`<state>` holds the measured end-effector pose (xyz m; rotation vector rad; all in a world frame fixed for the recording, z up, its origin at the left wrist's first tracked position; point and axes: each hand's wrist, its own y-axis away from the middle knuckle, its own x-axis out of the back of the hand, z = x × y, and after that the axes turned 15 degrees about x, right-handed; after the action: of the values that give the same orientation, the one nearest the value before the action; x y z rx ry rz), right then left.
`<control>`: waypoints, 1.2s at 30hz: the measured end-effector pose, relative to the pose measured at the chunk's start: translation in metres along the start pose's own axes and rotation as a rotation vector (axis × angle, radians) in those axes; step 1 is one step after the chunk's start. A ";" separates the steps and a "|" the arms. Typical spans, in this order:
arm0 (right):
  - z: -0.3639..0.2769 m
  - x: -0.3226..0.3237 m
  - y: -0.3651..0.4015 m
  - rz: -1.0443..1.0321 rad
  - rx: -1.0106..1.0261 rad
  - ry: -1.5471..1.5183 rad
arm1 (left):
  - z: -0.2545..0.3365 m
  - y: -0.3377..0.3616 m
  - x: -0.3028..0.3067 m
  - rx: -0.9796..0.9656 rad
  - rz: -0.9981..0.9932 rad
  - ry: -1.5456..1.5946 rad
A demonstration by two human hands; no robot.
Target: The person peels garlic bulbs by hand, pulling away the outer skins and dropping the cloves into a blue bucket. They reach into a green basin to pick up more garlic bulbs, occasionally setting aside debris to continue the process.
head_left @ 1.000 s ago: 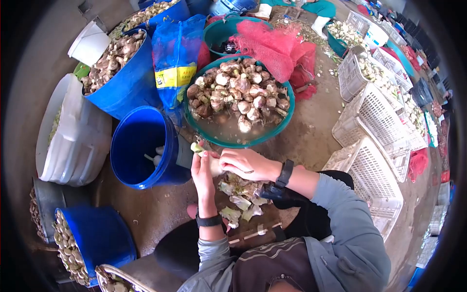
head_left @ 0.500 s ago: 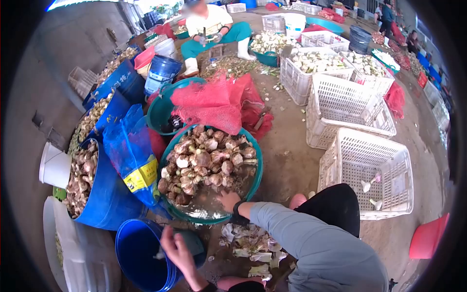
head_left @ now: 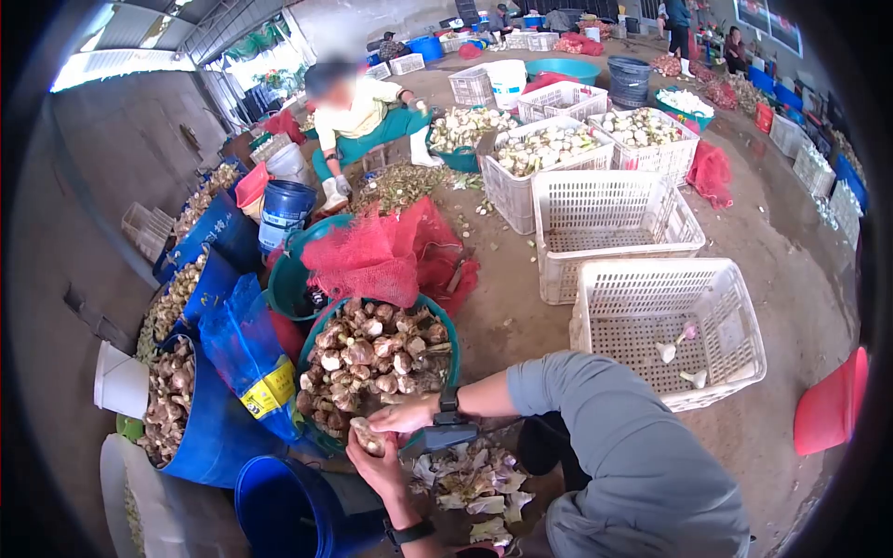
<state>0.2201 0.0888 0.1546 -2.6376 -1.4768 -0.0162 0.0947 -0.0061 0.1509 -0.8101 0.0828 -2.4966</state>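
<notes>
My left hand (head_left: 379,470) is wrapped round a garlic bulb (head_left: 369,437) at the near edge of a green basin (head_left: 456,358). My right hand (head_left: 407,415) reaches in from the right and touches the top of the same bulb, its fingers closed on it. Brownish, soil-stained garlic bulbs (head_left: 358,353) are heaped in the basin. Below my hands, peeled skins (head_left: 484,484) lie scattered on the floor. A blue bucket (head_left: 279,511) stands left of my left wrist.
White crates (head_left: 665,279) stand at the right, the nearest holding a few garlic pieces. A red bucket (head_left: 828,405) is far right. Blue barrels (head_left: 209,418) of garlic line the left. Red netting (head_left: 372,260) lies behind the basin. A co-worker (head_left: 353,121) squats beyond.
My left hand has risen from over the blue bucket and now holds a bulb. My right hand has left the basin's contents and met it. The view has tilted up; the co-worker's arms have spread.
</notes>
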 end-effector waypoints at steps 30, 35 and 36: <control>0.010 -0.062 0.087 0.494 0.481 -0.185 | 0.041 0.082 0.024 0.301 -0.589 0.829; -0.001 -0.060 0.089 0.428 0.267 -0.545 | 0.014 0.084 -0.003 0.343 -0.337 1.005; -0.013 -0.056 0.091 0.397 0.213 -0.507 | 0.021 0.087 -0.006 0.323 -0.259 0.923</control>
<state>0.2692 -0.0071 0.1549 -2.8158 -0.9448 0.8459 0.1499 -0.0764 0.1467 0.5230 -0.1154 -2.8071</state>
